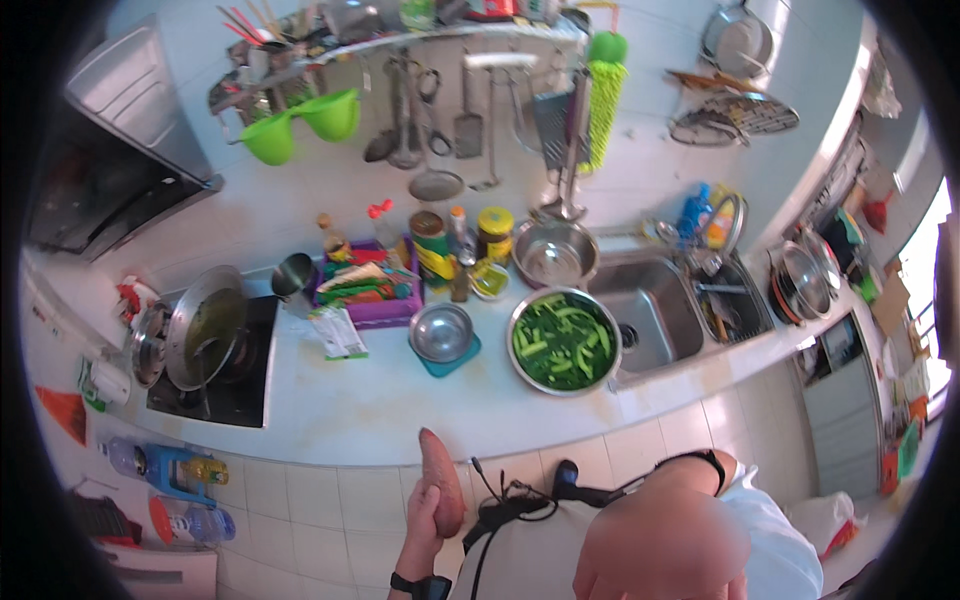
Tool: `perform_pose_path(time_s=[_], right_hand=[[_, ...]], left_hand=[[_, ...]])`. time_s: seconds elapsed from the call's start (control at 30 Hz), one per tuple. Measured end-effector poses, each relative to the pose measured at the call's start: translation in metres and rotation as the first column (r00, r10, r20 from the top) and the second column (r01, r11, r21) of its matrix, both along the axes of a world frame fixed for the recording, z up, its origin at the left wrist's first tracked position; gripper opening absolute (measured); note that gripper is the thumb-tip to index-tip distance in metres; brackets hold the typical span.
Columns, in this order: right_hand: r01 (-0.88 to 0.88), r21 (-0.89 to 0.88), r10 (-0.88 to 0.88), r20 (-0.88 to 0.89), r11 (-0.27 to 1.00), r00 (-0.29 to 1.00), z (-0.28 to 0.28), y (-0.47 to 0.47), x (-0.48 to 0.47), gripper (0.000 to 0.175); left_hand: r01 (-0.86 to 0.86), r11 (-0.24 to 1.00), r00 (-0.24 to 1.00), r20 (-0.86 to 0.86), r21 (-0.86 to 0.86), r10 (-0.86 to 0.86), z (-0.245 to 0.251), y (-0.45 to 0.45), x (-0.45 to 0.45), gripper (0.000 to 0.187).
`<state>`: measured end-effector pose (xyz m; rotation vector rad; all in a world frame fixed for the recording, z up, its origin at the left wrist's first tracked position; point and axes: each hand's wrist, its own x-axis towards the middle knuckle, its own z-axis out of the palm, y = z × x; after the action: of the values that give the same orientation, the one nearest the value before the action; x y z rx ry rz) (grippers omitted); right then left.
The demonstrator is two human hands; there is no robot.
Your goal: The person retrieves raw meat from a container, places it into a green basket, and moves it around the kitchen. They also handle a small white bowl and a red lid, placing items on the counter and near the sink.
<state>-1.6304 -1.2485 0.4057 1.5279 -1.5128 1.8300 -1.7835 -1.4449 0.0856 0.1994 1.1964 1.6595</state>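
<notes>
My left hand (pixel 424 517) grips a reddish, tapered root vegetable (pixel 441 480), apparently a sweet potato, in front of the counter's edge. Its pointed end is directed up at the counter. Of my right hand (pixel 591 581), only parts of fingers show at the bottom, below a blurred patch that hides the rest. A steel basin (pixel 616 358) of cut green vegetables in water (pixel 562 341) stands on the counter beside the sink. To its left, a small steel bowl (pixel 441 332) sits on a teal kitchen scale or base (pixel 450 364).
A wok (pixel 180 341) with liquid and a ladle stands on the black cooktop (pixel 255 390) at left. Behind the bowl are a purple basket (pixel 375 313), jars and a steel pot (pixel 555 255). The sink (pixel 660 322) lies right. Utensils hang on the wall.
</notes>
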Motion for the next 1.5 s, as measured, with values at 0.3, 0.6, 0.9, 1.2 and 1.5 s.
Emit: perform_pose_path(time_s=[0.3,0.6,0.9,1.2,1.5], right_hand=[[-0.053,-0.119,0.057,0.034,0.992,0.998,-0.006,0.004,0.026,0.041],[-0.068,-0.038,0.068,-0.013,0.997,0.998,0.003,0.005,0.029,0.032],[-0.031,-0.093,0.034,0.032,0.995,0.999,0.013,-0.007,0.029,0.019],[-0.016,-0.141,0.027,0.077,0.99,0.997,0.008,-0.012,0.02,0.015],[0.039,-0.062,-0.033,0.097,0.997,0.995,0.006,-0.018,0.018,0.011]], left_hand=[[0.086,0.996,0.996,-0.027,-0.035,-0.087,0.017,0.008,0.002,0.05],[0.113,0.993,0.993,-0.039,-0.029,-0.114,0.01,0.013,0.015,0.049],[0.03,0.999,0.999,-0.036,-0.024,-0.03,-0.002,-0.002,0.023,0.052],[0.028,0.999,0.999,-0.027,-0.018,-0.028,-0.01,-0.018,0.019,0.051],[-0.032,0.999,0.999,-0.032,-0.024,0.031,-0.006,-0.027,0.021,0.047]])
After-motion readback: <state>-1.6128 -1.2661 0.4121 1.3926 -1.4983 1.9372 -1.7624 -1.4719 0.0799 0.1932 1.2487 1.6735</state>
